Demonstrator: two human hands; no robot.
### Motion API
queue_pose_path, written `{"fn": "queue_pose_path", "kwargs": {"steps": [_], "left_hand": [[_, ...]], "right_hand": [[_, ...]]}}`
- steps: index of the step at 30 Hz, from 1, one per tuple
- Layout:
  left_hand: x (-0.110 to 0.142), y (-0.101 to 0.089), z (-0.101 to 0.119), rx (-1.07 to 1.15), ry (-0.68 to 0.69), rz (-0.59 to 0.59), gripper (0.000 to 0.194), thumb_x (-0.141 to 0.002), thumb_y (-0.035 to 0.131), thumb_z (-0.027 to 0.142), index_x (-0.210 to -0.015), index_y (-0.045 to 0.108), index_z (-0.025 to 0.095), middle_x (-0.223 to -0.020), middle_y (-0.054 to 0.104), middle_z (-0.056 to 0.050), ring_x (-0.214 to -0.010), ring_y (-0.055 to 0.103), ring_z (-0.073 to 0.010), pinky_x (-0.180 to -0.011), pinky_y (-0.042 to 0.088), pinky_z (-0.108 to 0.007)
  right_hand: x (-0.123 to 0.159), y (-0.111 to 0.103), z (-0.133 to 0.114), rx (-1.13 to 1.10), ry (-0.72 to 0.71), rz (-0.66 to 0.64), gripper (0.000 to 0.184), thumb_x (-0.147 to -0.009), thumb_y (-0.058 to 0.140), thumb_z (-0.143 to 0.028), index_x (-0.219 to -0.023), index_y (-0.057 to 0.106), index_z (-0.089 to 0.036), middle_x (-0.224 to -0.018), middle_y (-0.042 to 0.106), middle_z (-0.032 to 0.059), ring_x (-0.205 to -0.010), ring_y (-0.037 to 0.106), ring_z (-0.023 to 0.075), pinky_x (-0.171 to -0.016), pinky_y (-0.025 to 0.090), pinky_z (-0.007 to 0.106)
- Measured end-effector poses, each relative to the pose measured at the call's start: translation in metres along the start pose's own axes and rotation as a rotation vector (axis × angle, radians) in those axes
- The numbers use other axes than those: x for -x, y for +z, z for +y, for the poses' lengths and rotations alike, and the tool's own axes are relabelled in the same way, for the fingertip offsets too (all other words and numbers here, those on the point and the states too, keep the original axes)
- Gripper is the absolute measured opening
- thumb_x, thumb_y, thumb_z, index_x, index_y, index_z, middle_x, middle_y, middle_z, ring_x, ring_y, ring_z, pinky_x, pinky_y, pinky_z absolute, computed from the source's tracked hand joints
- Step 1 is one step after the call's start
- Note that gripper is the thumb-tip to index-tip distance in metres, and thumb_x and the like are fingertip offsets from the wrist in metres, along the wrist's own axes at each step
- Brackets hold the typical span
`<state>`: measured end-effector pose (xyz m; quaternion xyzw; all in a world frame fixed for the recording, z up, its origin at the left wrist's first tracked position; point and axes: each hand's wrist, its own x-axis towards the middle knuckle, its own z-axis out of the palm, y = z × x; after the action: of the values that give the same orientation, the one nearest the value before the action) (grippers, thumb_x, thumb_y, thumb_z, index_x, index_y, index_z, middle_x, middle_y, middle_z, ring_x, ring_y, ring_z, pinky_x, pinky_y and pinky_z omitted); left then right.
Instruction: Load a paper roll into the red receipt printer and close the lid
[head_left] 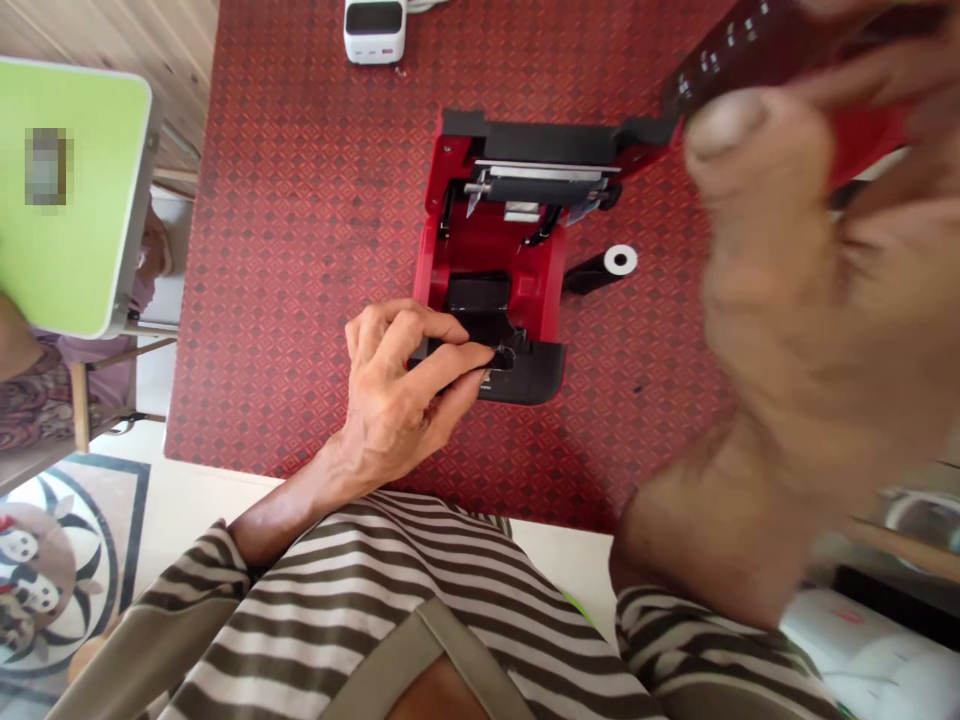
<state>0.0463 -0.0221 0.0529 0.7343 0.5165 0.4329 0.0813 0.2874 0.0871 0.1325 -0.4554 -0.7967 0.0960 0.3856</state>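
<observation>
Two hands show: left hand (pixel 401 385) pinched at a red device (pixel 480 258) beside illegible lettering (pixel 486 381), right hand (pixel 832 260) gripping a dark, white-marked object (pixel 739 55).

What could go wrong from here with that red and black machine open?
The left hand is over the near end of the open machine, so it might get pinched if the raised frame swings down. The black roll lies beside the machine and could be knocked away. The right hand is blurred and hides part of the red tabletop, so a slip there might go unseen.
</observation>
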Motion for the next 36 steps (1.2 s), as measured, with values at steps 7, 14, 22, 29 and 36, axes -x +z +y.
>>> {"fn": "queue_pose_path", "kwargs": {"steps": [7, 14, 22, 29, 36], "left_hand": [[0.002, -0.001, 0.001, -0.042, 0.033, -0.011, 0.023, -0.118, 0.085, 0.011, -0.127, 0.093, 0.031, -0.123, 0.09, -0.005, -0.125, 0.08, -0.0296, -0.117, 0.059, -0.052], [0.009, -0.003, 0.0, -0.101, 0.1, 0.005, 0.014, -0.12, 0.088, 0.022, -0.131, 0.091, 0.03, -0.12, 0.089, -0.006, -0.122, 0.078, -0.0308, -0.114, 0.058, -0.052], [0.007, -0.005, 0.0, -0.171, 0.209, -0.045, 0.013, -0.124, 0.083, 0.025, -0.136, 0.087, 0.025, -0.125, 0.096, -0.007, -0.124, 0.081, -0.0313, -0.115, 0.057, -0.051], [0.005, -0.006, 0.0, -0.216, 0.227, -0.076, 0.018, -0.124, 0.08, 0.023, -0.139, 0.088, 0.029, -0.125, 0.096, -0.005, -0.124, 0.082, -0.0306, -0.116, 0.052, -0.051], [0.002, -0.016, 0.001, -0.282, 0.228, -0.21, 0.051, -0.12, 0.078, 0.013, -0.164, 0.084, 0.037, -0.135, 0.089, -0.005, -0.136, 0.077, -0.0313, -0.129, 0.049, -0.052]], "right_hand": [[-0.003, 0.032, 0.011, 0.186, -0.108, -0.068, 0.045, -0.134, 0.056, -0.04, -0.148, 0.092, -0.015, -0.137, 0.096, 0.0196, -0.126, 0.091, 0.0362, -0.12, 0.069, 0.051], [0.019, 0.016, -0.016, 0.145, -0.033, -0.143, 0.037, -0.133, 0.059, -0.035, -0.13, 0.096, -0.031, -0.129, 0.1, 0.0094, -0.121, 0.096, 0.0343, -0.118, 0.071, 0.055], [0.033, 0.012, -0.017, 0.071, -0.052, -0.187, 0.031, -0.13, 0.068, -0.025, -0.133, 0.097, -0.035, -0.136, 0.1, 0.0069, -0.127, 0.096, 0.034, -0.118, 0.074, 0.056], [0.031, 0.013, -0.012, 0.062, -0.125, -0.151, 0.027, -0.131, 0.068, -0.022, -0.131, 0.095, -0.025, -0.134, 0.101, 0.0089, -0.127, 0.097, 0.0327, -0.114, 0.074, 0.051], [0.024, 0.01, -0.01, 0.085, -0.048, -0.19, 0.03, -0.133, 0.064, -0.037, -0.13, 0.093, -0.034, -0.136, 0.1, 0.0062, -0.124, 0.095, 0.0329, -0.115, 0.068, 0.053]]}}
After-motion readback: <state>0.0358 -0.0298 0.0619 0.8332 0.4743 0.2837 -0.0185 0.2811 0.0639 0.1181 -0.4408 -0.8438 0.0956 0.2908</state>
